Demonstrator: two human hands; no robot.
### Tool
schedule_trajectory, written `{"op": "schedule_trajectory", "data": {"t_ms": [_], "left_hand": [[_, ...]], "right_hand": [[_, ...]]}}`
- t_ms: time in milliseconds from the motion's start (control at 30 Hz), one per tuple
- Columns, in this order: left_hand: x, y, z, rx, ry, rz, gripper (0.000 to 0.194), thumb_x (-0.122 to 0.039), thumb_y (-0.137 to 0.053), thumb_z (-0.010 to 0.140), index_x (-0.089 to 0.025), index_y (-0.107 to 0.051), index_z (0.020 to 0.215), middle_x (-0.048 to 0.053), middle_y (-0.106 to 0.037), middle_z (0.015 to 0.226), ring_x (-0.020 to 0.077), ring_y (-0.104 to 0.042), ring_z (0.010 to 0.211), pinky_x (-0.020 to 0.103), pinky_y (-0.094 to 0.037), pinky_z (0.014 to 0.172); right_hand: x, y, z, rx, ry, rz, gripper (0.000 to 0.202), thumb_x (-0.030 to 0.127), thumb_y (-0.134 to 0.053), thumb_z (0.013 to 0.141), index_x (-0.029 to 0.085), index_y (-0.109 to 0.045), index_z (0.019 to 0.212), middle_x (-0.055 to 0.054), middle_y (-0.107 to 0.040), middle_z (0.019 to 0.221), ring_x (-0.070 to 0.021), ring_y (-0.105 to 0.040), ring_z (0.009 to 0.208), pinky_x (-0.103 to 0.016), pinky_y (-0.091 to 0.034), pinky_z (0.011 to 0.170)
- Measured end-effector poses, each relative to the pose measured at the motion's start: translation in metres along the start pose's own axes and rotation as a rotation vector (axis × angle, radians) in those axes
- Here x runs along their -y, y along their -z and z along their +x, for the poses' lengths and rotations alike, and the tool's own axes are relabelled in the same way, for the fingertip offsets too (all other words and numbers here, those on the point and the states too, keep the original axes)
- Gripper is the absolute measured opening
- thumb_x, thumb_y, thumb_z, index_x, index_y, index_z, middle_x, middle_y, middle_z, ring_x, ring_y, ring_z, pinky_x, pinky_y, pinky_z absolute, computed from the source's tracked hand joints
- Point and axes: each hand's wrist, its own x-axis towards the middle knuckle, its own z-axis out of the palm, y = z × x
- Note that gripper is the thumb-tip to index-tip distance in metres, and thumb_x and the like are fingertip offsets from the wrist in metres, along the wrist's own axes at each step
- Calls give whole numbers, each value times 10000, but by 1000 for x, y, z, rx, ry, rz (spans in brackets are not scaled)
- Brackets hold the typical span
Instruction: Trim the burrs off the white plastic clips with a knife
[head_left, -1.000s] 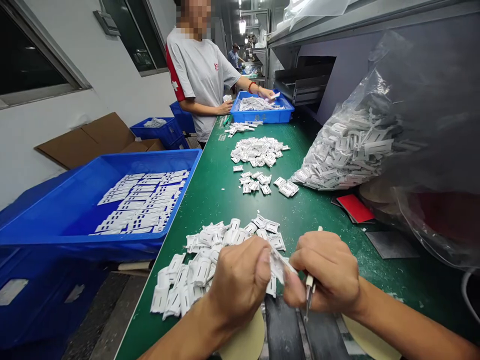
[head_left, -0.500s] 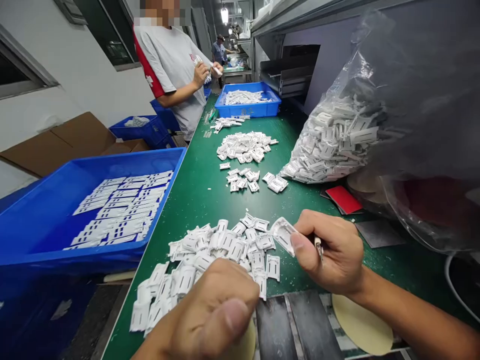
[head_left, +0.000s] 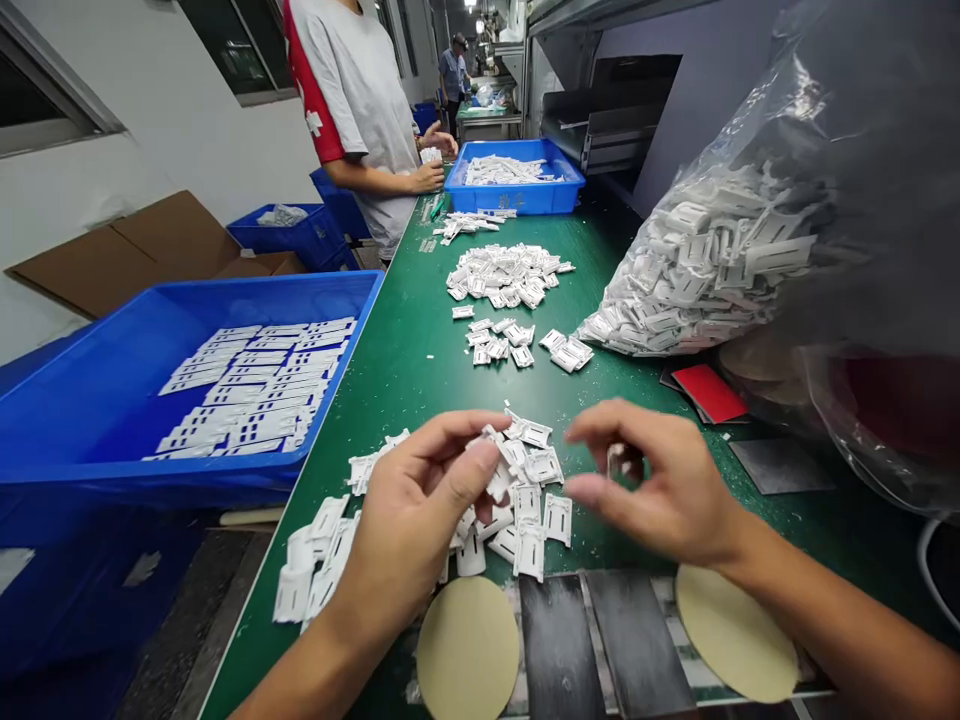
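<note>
My left hand [head_left: 424, 500] pinches a white plastic part [head_left: 496, 470] between thumb and fingers, above the near pile of similar slotted white parts [head_left: 529, 510]. To its right, my right hand [head_left: 652, 480] has its thumb and forefinger apart. Its other fingers are curled round a small thin tool [head_left: 616, 460], of which only a pale, shiny bit shows. A gap separates the two hands. Part of the near pile is hidden behind my left hand and wrist.
Below my hands lie two dark plates [head_left: 561, 645] and two yellowish discs [head_left: 469, 650]. A blue bin [head_left: 202, 470] of lined-up white strips stands left. A clear bag [head_left: 705, 270] of white parts sits right. A co-worker [head_left: 360, 100] stands beyond, by a blue tray [head_left: 514, 200].
The white part my right hand pinched is gone from its fingers, and its thumb and forefinger have parted. My left hand has risen, turned, and now pinches a white part. The co-worker's hands have lowered.
</note>
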Motion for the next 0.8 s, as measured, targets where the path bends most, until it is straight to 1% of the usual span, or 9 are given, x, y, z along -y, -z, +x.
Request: {"op": "schedule_trajectory", "data": {"t_ms": [100,167,233,300,400,533,633,700,800], "left_hand": [[-1,2,2,-60,2,-73,174,-321,-689,912,-248,-727,1065,0,-637,829,106,-574,669,194,-503,580],[-3,0,2,-76,-2,-109,174,-307,-691,909,-242,-721,1067,-4,-623,832,103,-577,670,189,-507,570],[-4,-2,3,-90,-29,-127,191,-286,-705,895,-242,-705,1081,-9,-608,846,98,-584,657,185,-506,547],[-4,-3,3,-105,-59,-127,205,-268,-721,878,-239,-693,1080,-10,-606,857,94,-590,640,187,-511,534],[-3,-4,4,-86,-41,-109,171,-265,-729,874,-225,-701,1038,-8,-626,832,95,-604,638,187,-536,553],[-1,-3,6,-9,40,-111,158,-265,-745,868,-221,-742,1020,0,-679,844,86,-640,655,173,-574,601],[0,-3,6,37,80,-147,156,-251,-762,859,-236,-764,1014,-3,-712,894,61,-653,650,143,-579,623],[0,-3,6,66,96,-163,150,-238,-773,852,-244,-769,1002,-12,-723,876,51,-655,647,122,-574,623],[1,-4,6,115,117,-158,141,-226,-780,847,-241,-768,987,-21,-722,805,56,-663,632,119,-571,613]], "right_hand": [[-21,7,2,176,-179,-343,488,563,-534,949,216,-540,1292,-65,-721,991,-201,-700,825,-295,-497,674],[-32,7,1,325,-239,-605,526,576,-503,957,223,-524,1347,-100,-714,1076,-254,-712,842,-326,-485,641],[-35,5,-1,341,-260,-725,506,560,-522,950,218,-561,1322,-111,-709,1089,-265,-709,814,-324,-461,598],[-29,4,0,234,-243,-644,447,502,-552,951,211,-588,1288,-96,-713,1070,-249,-698,849,-326,-473,636],[-9,3,2,91,-186,-375,285,376,-534,984,217,-633,1199,-62,-717,1013,-200,-671,849,-315,-486,706],[12,0,2,122,-36,-156,207,262,-487,1012,235,-608,1178,-34,-678,895,-158,-622,749,-290,-466,663],[13,-4,-2,128,87,-142,133,210,-474,1007,222,-565,1103,6,-604,767,-131,-556,639,-271,-408,588],[11,-6,-4,118,159,-207,81,260,-486,1010,209,-546,1031,15,-578,728,-125,-532,593,-279,-367,557],[9,-9,-6,91,224,-353,308,495,-520,990,191,-563,960,7,-590,687,-135,-554,559,-308,-341,548]]}}
